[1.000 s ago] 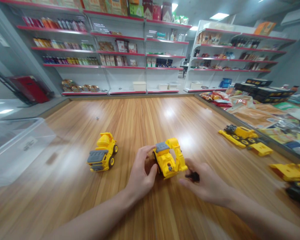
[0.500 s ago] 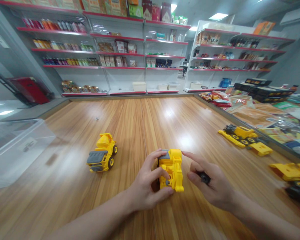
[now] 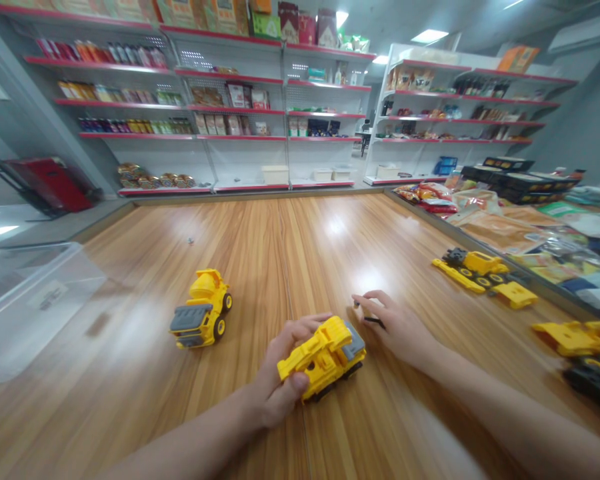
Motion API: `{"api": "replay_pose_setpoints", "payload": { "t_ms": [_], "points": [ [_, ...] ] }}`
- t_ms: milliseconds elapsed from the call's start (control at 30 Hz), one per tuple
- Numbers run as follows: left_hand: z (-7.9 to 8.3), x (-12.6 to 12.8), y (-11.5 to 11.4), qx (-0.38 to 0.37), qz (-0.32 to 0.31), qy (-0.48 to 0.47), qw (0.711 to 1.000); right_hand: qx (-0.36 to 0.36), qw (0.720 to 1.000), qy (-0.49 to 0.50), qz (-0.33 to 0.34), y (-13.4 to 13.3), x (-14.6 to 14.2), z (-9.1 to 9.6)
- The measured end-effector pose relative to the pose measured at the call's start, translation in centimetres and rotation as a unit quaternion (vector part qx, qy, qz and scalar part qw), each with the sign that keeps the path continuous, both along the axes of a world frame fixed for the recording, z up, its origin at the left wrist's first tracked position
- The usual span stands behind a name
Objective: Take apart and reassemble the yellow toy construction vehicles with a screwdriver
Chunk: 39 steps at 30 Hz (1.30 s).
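Observation:
My left hand [image 3: 281, 373] is closed around a yellow toy construction truck [image 3: 325, 357] with a grey cab roof, holding it tilted on its side just above the wooden table [image 3: 290, 247]. My right hand [image 3: 397, 327] rests on the table just right of the toy, fingers curled around a small black part [image 3: 375, 321]. A yellow toy mixer truck [image 3: 201, 310] stands on the table to the left of my hands, untouched.
A clear plastic bin [image 3: 25, 300] sits at the left edge. More yellow toy vehicles [image 3: 480, 270] lie at the right, with another [image 3: 580, 340] near the right edge. Packaged goods cover a counter [image 3: 530, 220] beyond; store shelves [image 3: 230, 107] line the back wall.
My left hand turned the yellow truck over and drew it nearer, nose now pointing left. My right hand moved away to the table with the black part.

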<state>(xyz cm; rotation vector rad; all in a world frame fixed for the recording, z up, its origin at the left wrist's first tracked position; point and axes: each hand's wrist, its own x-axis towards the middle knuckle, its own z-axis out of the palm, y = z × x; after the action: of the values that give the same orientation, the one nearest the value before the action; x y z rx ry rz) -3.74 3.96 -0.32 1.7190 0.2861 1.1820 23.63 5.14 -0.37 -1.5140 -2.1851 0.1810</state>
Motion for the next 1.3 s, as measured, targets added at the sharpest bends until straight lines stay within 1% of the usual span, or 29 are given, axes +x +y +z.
{"api": "replay_pose_setpoints", "payload": {
  "t_ms": [67,133,200,333,433,567,667,733,867,933,1033,1133,1233,1300],
  "points": [
    [-0.5,0.0,-0.1,0.043,0.065,-0.034,0.996,0.000,1.000,-0.005,0.011,0.2,-0.2,0.0],
    [-0.7,0.0,-0.2,0.078,0.102,-0.053,0.990,0.003,1.000,-0.006,0.016,0.4,-0.3,0.1],
    [-0.7,-0.2,-0.2,0.094,0.104,-0.056,0.989,0.008,1.000,-0.004,0.013,0.6,-0.3,0.0],
    [-0.3,-0.5,-0.2,0.096,0.082,-0.034,0.991,0.023,1.000,0.010,-0.004,0.8,0.0,-0.1],
    [-0.3,-0.8,-0.1,0.113,0.086,-0.012,0.990,0.039,0.999,0.033,-0.018,0.5,-0.3,0.5],
    [0.0,-0.8,-0.1,0.173,0.136,0.028,0.975,0.065,0.995,0.067,-0.019,-0.3,-1.2,1.9],
    [0.7,-0.5,-0.3,0.238,0.175,0.040,0.955,0.084,0.993,0.085,-0.011,-1.0,-1.8,2.8],
    [1.2,-0.1,-0.5,0.255,0.197,0.059,0.945,0.097,0.990,0.100,-0.003,-1.3,-2.1,3.1],
    [1.6,0.3,-0.5,0.238,0.220,0.095,0.941,0.112,0.985,0.129,0.019,-1.9,-2.6,3.5],
    [1.4,0.1,-0.3,0.222,0.207,0.103,0.947,0.110,0.984,0.136,0.025,-2.1,-2.8,3.6],
    [0.8,-0.4,0.0,0.194,0.170,0.109,0.960,0.108,0.981,0.153,0.047,-2.6,-3.1,3.9],
    [0.4,-0.8,0.1,0.149,0.172,0.109,0.968,0.135,0.972,0.177,0.079,-3.2,-3.5,4.1],
    [0.6,-0.7,0.2,0.107,0.183,0.123,0.969,0.169,0.962,0.199,0.081,-4.0,-3.8,4.4],
    [1.1,-0.5,0.3,0.090,0.164,0.139,0.972,0.174,0.959,0.206,0.092,-4.5,-3.9,4.6]
  ]
}}
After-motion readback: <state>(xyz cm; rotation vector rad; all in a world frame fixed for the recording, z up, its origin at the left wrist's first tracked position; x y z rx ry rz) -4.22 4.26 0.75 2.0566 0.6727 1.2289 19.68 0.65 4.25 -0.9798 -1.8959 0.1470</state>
